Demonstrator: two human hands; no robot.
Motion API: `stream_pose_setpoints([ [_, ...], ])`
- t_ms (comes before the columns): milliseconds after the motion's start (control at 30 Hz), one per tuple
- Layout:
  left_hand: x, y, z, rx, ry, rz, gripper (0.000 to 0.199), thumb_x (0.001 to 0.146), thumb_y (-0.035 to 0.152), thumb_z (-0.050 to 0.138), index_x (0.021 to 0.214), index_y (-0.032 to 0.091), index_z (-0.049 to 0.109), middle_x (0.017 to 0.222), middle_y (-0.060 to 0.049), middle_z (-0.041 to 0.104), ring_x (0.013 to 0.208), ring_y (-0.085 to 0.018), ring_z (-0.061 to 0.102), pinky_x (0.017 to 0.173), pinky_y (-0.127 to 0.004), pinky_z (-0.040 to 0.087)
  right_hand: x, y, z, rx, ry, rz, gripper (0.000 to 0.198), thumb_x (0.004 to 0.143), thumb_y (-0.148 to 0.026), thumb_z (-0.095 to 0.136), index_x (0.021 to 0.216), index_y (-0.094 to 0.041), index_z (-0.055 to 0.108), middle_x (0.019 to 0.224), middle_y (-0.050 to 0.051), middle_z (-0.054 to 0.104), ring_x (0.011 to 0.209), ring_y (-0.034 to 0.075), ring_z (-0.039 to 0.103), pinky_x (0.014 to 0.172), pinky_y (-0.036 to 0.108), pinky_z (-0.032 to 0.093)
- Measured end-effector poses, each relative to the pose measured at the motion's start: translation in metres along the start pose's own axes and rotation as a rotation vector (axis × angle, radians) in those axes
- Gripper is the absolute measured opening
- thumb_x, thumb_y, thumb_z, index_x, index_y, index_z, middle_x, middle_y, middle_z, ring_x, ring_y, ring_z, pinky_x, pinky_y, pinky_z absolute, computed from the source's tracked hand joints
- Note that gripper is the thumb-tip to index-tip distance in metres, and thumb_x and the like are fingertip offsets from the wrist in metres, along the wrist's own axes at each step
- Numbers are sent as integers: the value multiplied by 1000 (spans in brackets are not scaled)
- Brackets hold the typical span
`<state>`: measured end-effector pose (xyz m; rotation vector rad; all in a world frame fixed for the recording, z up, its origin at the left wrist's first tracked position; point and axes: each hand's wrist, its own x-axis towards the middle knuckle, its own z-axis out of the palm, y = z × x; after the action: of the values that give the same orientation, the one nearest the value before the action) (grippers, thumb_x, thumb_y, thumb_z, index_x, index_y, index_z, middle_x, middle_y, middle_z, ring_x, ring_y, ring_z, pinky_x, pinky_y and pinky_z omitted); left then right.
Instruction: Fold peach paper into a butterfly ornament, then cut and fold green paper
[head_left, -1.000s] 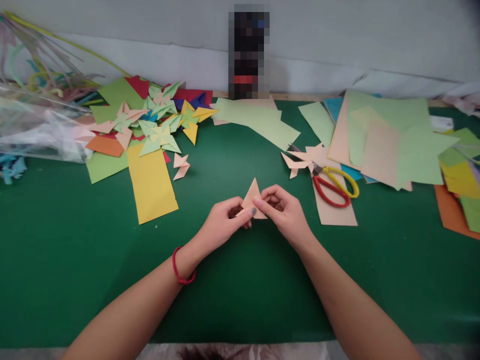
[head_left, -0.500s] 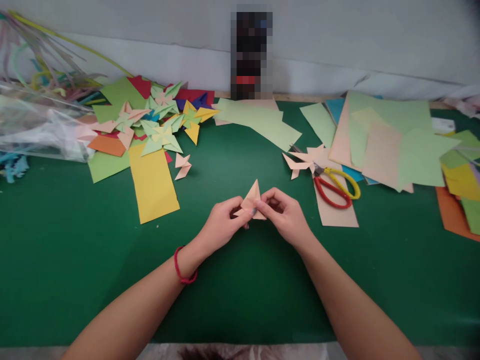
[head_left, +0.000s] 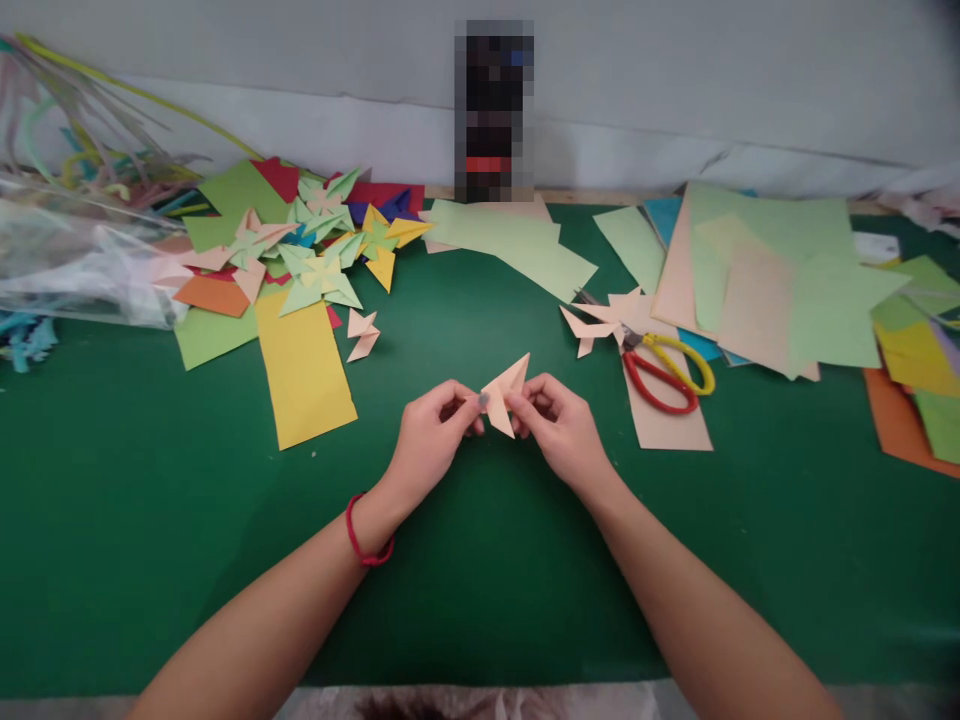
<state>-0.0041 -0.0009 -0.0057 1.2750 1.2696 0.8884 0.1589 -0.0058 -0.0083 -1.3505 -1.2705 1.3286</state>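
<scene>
A small folded piece of pale peach paper [head_left: 504, 395] is held between both hands above the green table. My left hand [head_left: 435, 430], with a red cord at the wrist, pinches its left side between thumb and fingers. On the other side my right hand [head_left: 559, 420] pinches the right edge. The paper has pointed flaps, one up to the right and one down. Another folded peach piece [head_left: 364, 335] lies beyond the left hand. Scissors [head_left: 667, 375] with red and yellow handles rest to the right on peach paper [head_left: 671, 430], beside more folded peach pieces [head_left: 596, 325].
Folded paper flowers [head_left: 322, 275] and coloured sheets lie at the back left, near a yellow sheet [head_left: 307, 380] and a clear plastic bag [head_left: 82, 260]. Light green and peach sheets [head_left: 817, 290] are piled at the back right. A pixelated dark object [head_left: 495, 110] stands against the wall.
The folded paper has turned between my fingers, its upper point now leaning right and a flap pointing down. My left hand has shifted slightly left and up along it.
</scene>
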Motion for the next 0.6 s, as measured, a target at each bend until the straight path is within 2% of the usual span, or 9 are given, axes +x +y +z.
stream_pose_setpoints([
  [167, 2, 4, -2, -4, -45, 49, 17, 83, 35, 58, 86, 19, 60, 83, -1, 64, 74, -12, 61, 65, -23, 48, 0, 0, 0, 5, -15, -8, 24, 81, -41, 61, 75, -19, 52, 58, -3, 57, 52, 9, 51, 52, 24, 42],
  [267, 3, 5, -4, 18, -2, 119, 17, 82, 32, 60, 94, 20, 57, 88, -3, 65, 79, -14, 63, 71, -25, 49, 1, 1, 0, 7, -52, -12, 25, 81, -43, 60, 79, -19, 54, 60, -3, 57, 53, 9, 52, 52, 24, 43],
  [333, 7, 4, -10, 31, 135, 206, 23, 82, 29, 61, 101, 21, 52, 85, -1, 64, 80, -14, 63, 72, -25, 50, 2, 1, 0, 6, -67, -17, 25, 82, -44, 59, 82, -19, 54, 60, -2, 58, 54, 10, 52, 52, 24, 43],
  [367, 10, 3, -15, 60, 245, 262, 23, 81, 27, 61, 101, 22, 51, 83, 0, 63, 80, -13, 63, 73, -25, 49, 2, 2, 1, 0, -71, -22, 26, 82, -44, 58, 83, -18, 54, 61, -2, 59, 54, 10, 52, 52, 24, 43],
  [500, 30, -2, -48, 177, 816, 483, 20, 84, 27, 58, 101, 20, 49, 87, -1, 58, 83, -13, 60, 78, -26, 49, 1, 0, 0, -43, -74, -47, 25, 83, -43, 57, 83, -19, 55, 62, -2, 59, 55, 10, 52, 54, 24, 43],
  [533, 35, -4, -58, 197, 902, 499, 21, 85, 28, 55, 104, 20, 50, 88, -2, 58, 84, -13, 60, 80, -27, 49, 1, -1, 0, -54, -77, -52, 24, 83, -43, 56, 82, -19, 55, 63, -1, 59, 56, 10, 52, 54, 24, 43],
  [600, 45, -10, -73, 239, 971, 503, 20, 87, 27, 51, 105, 18, 53, 92, -4, 60, 87, -14, 60, 82, -28, 48, 0, -1, 0, -70, -84, -54, 24, 84, -43, 56, 81, -19, 55, 63, -1, 59, 56, 10, 53, 55, 24, 43],
])
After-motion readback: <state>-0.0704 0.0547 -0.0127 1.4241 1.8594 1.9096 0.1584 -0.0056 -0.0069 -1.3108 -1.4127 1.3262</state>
